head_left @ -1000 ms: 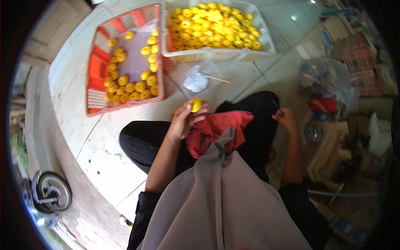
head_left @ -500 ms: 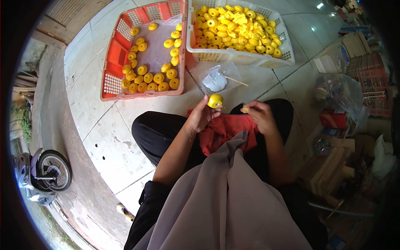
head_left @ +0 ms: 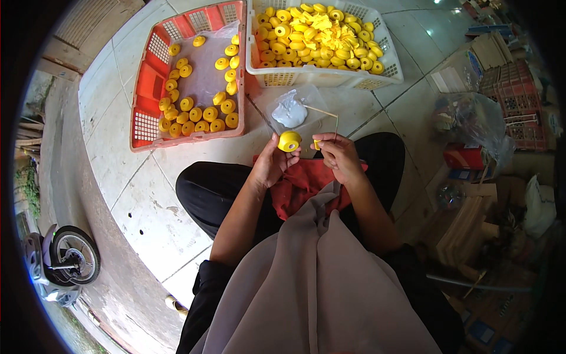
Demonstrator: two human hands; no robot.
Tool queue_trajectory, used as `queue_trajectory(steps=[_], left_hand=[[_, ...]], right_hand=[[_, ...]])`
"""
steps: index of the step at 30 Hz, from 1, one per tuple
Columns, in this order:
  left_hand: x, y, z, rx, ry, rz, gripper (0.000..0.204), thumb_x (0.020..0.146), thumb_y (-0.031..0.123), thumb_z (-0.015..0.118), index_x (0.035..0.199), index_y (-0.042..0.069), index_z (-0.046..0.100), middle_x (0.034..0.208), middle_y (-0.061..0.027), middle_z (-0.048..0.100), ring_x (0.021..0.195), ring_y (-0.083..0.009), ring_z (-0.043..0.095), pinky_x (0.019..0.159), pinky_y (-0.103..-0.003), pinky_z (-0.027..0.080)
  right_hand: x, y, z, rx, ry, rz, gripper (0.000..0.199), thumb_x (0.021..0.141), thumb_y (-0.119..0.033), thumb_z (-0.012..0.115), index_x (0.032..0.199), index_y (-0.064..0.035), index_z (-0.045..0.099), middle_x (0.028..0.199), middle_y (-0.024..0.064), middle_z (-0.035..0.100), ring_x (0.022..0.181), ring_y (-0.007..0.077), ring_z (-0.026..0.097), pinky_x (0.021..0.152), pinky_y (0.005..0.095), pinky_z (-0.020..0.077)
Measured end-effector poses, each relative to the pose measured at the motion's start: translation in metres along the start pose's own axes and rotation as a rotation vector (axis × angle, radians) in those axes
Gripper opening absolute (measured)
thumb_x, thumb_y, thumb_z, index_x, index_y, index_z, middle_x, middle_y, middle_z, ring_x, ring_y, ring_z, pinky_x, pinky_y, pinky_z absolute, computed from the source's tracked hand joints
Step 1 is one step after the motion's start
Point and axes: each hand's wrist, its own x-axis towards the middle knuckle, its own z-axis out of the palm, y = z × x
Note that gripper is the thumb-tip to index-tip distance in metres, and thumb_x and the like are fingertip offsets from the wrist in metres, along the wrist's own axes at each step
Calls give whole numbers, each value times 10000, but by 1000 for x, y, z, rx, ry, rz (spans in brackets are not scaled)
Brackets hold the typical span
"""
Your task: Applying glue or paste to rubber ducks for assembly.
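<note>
My left hand (head_left: 272, 162) holds a squat, round yellow piece (head_left: 289, 141) with a hole in its face, gripped between thumb and fingers. Close by on its right, my right hand (head_left: 342, 158) pinches a small flat yellow piece (head_left: 317, 144), apart from the round one. A thin dark line rises from the right fingers towards the end of a wooden stick (head_left: 321, 111); what it is I cannot tell. That stick rests on a clear plastic sheet (head_left: 312, 97) beside a white paste-like lump (head_left: 289, 111). Red cloth (head_left: 298, 192) lies in my lap under both hands.
A red crate (head_left: 141, 124) at the far left holds several round yellow pieces on a plastic lining. Beside it, a white crate (head_left: 330, 78) is heaped with more, small flat ones on top. Wooden boards (head_left: 463, 230) and a plastic bag (head_left: 471, 121) lie right; a motorbike wheel (head_left: 75, 255) stands left.
My right hand has moved left with the small yellow piece, nearer the round one. The left hand keeps its grip. The whole view has shifted slightly.
</note>
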Motion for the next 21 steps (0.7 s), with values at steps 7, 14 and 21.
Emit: queue_trajectory(steps=[7, 14, 21], left_hand=[[0, 1, 2, 8, 0, 16, 541, 881, 527, 452, 1127, 48, 510, 1002, -81, 606, 888, -138, 573, 801, -268, 458], [-1, 1, 1, 9, 2, 37, 505, 898, 493, 446, 1134, 51, 505, 1055, -106, 607, 885, -131, 579, 803, -265, 459], [-1, 1, 0, 15, -2, 41, 576, 890, 517, 437, 1197, 31, 471, 1079, -99, 594, 911, -145, 568, 823, -271, 448]], right_hand=[[4, 2, -1, -105, -35, -53, 160, 812, -2, 599, 967, -7, 635, 755, 17, 631, 430, -24, 320, 365, 150, 217], [7, 1, 0, -160, -43, -66, 166, 829, -23, 601, 994, -16, 615, 757, 23, 637, 438, -27, 318, 372, 147, 211], [8, -2, 4, -161, -65, -99, 148, 844, -36, 586, 987, -26, 623, 766, 39, 646, 438, -24, 318, 376, 145, 221]])
